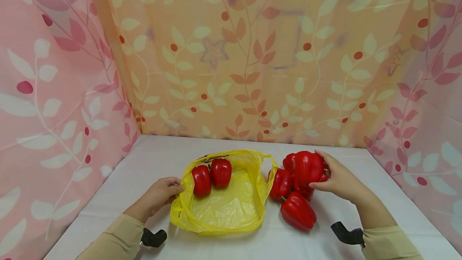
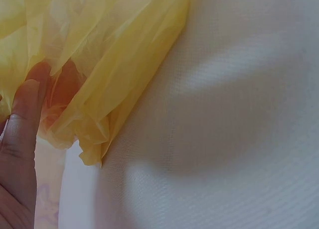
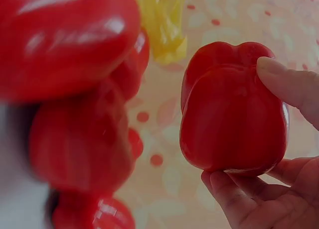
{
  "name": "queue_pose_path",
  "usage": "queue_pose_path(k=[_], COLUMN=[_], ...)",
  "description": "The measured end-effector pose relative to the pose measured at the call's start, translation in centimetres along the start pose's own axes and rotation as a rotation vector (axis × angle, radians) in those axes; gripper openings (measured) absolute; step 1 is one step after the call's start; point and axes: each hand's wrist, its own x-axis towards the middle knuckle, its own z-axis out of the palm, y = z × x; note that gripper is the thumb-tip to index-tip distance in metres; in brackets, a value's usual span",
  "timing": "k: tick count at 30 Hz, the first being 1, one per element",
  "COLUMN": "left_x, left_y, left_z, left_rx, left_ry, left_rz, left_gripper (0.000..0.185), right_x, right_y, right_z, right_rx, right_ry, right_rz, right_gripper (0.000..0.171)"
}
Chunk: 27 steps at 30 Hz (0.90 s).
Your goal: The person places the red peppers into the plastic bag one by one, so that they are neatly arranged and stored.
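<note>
A yellow plastic bag (image 1: 231, 208) lies spread open on the white table, with two red bell peppers (image 1: 221, 173) inside toward its back left. My left hand (image 1: 162, 193) pinches the bag's left rim between thumb and fingers; the left wrist view shows the thumb against the thin yellow plastic (image 2: 119, 74). My right hand (image 1: 335, 177) grips a red bell pepper (image 3: 234, 119) between thumb and fingers, raised above a pile to the right of the bag. In that pile, one pepper with a green stem (image 1: 298, 212) lies nearest the front, another (image 1: 280, 184) beside the bag's right handle.
The white table (image 1: 252, 248) is backed by an orange leaf-patterned cloth (image 1: 245, 71). Pink patterned cloths stand on the left (image 1: 54, 91) and right (image 1: 422, 131). A black wrist-worn device (image 1: 153, 238) sits on each forearm.
</note>
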Motion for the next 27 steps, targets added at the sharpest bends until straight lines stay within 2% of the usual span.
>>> queue_pose_path(k=[8,15,21,27], left_x=[0.0,-0.1,-0.1,-0.1], left_y=[-0.1,0.0,0.1,0.2], left_z=[0.0,0.1,0.2,0.1], left_rx=[-0.009,-0.002,0.003,-0.007], left_ry=[0.000,0.002,0.011,-0.003], left_rz=[-0.005,-0.004,-0.006,-0.007], left_gripper=[0.024,0.024,0.023,0.024], right_x=[2.2,3.5,4.7,5.7], right_y=[-2.4,-4.6,-5.5,-6.4], right_z=[1.8,3.4,5.5,7.2], right_rx=[0.051,0.033,0.012,0.048], right_ry=[-0.054,-0.088,-0.114,-0.149], right_rz=[-0.025,-0.017,-0.019,-0.031], right_gripper=[0.100,0.101,0.101,0.098])
